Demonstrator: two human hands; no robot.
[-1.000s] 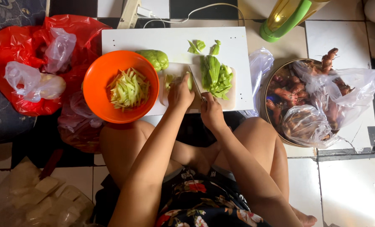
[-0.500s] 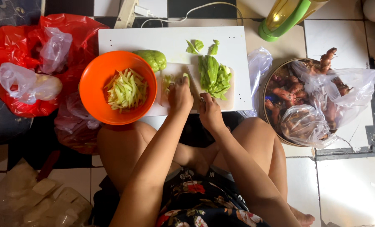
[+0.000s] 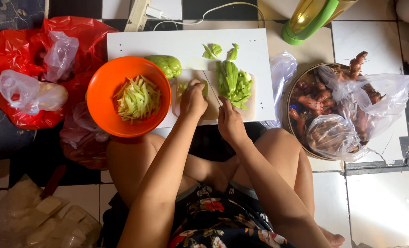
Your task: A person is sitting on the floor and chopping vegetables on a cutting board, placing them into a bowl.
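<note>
Sitting on the tiled floor with bare knees spread, the person works over a white cutting board (image 3: 168, 43) laid on the floor in front of them. Their left hand (image 3: 193, 98) lies palm down, fingers curled and pressed onto a pale green vegetable piece (image 3: 182, 87) near the board's front edge. Their right hand (image 3: 229, 121) is just beside it, its grip closed around the handle of a knife (image 3: 213, 89), whose thin blade runs up the board between the two hands and close to the left fingertips. Right of the blade sits a heap of green vegetable chunks (image 3: 234, 82), and a few smaller green scraps (image 3: 216, 50) lie farther up the board.

An orange bowl (image 3: 103, 105) overlaps the board's left edge and holds thin pale green strips (image 3: 138, 98). A whole knobbly green gourd (image 3: 168, 65) rests on the board touching the bowl's rim. Left of the bowl are a red plastic bag (image 3: 11, 55) and clear bags (image 3: 30, 94) on top of it. On the right, a round metal basin (image 3: 289, 98) holds brown roots (image 3: 314, 98) partly wrapped in clear plastic. A yellow-green bottle (image 3: 312, 18) stands beyond the board's far right corner, and a white power strip (image 3: 138, 16) with its cord lies past the far edge.
</note>
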